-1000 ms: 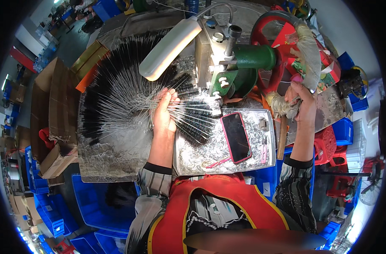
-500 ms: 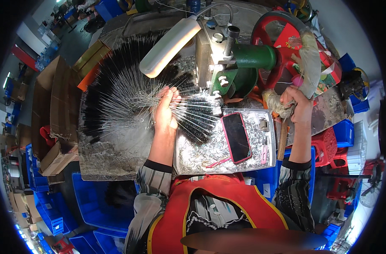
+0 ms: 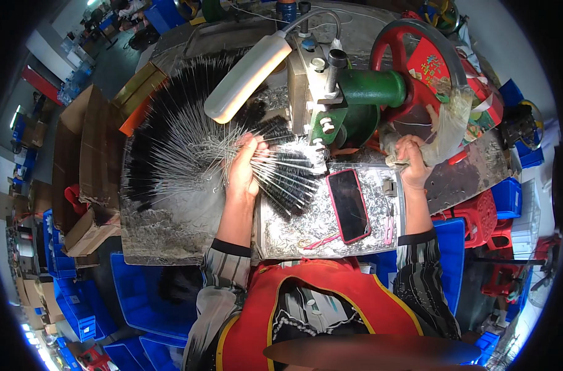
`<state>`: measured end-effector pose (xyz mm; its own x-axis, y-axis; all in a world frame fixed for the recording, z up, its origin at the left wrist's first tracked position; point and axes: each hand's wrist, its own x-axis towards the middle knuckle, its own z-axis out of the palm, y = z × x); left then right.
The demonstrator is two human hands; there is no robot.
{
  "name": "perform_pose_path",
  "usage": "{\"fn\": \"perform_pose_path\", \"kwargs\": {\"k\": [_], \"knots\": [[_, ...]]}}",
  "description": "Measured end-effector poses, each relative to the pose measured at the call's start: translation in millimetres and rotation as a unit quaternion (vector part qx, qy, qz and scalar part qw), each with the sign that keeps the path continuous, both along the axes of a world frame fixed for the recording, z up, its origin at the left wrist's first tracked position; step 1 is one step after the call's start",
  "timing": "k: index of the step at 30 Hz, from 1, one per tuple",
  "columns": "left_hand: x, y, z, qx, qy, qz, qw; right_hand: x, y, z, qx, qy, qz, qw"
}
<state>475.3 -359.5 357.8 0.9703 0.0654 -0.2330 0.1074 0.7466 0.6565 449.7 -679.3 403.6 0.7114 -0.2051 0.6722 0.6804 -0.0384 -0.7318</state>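
Note:
My left hand (image 3: 244, 170) is closed around a fan of thin twisted-wire brushes (image 3: 287, 179) with black bristles. Their bristled ends spread to the right, below the head of a green hand press (image 3: 374, 88). A large heap of similar wire brushes (image 3: 176, 133) lies just left of that hand, wire ends toward the middle. On the press's right side is a red and green handwheel (image 3: 380, 49), part of its rim wrapped in pale material. My right hand (image 3: 412, 162) is wrapped round the wheel's pale, cloth-like covered handle (image 3: 389, 151).
A white lamp (image 3: 247, 77) hangs over the heap. In front of the press lies a shiny metal tray (image 3: 281, 247) with a red-edged phone (image 3: 348, 207). Cardboard boxes (image 3: 99, 161) stand at left; blue bins (image 3: 124, 290) sit below the worktable.
My right hand has moved left and slightly nearer with the handle. The wheel has turned, its wrapped rim section shifting nearer. My left hand holds the brushes in nearly the same place.

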Motion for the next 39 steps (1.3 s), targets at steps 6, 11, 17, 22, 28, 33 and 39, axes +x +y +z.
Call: {"fn": "perform_pose_path", "kwargs": {"k": [6,11,17,22,28,33,39], "knots": [[-14,15,7,0.110,0.029,-0.134,0.984,-2,-2,2,-0.004,0.052,0.011,0.999],[-18,14,12,0.147,0.037,-0.140,0.979,-2,-5,-3,-0.001,0.057,0.004,0.998],[-17,23,5,0.098,-0.030,-0.223,0.969,-1,-4,-2,-0.007,0.049,0.010,0.999],[-17,21,5,-0.005,-0.028,-0.193,0.981,-2,-5,0,-0.009,0.045,0.002,0.999],[-12,13,-4,-0.016,-0.028,-0.090,0.995,-3,-3,3,-0.008,0.047,0.010,0.999],[-9,10,-2,-0.008,-0.013,-0.078,0.997,-8,3,14,0.003,0.082,-0.009,0.997],[-11,8,1,-0.024,0.011,-0.019,0.999,-13,-2,35,0.050,0.152,0.001,0.987]]}}
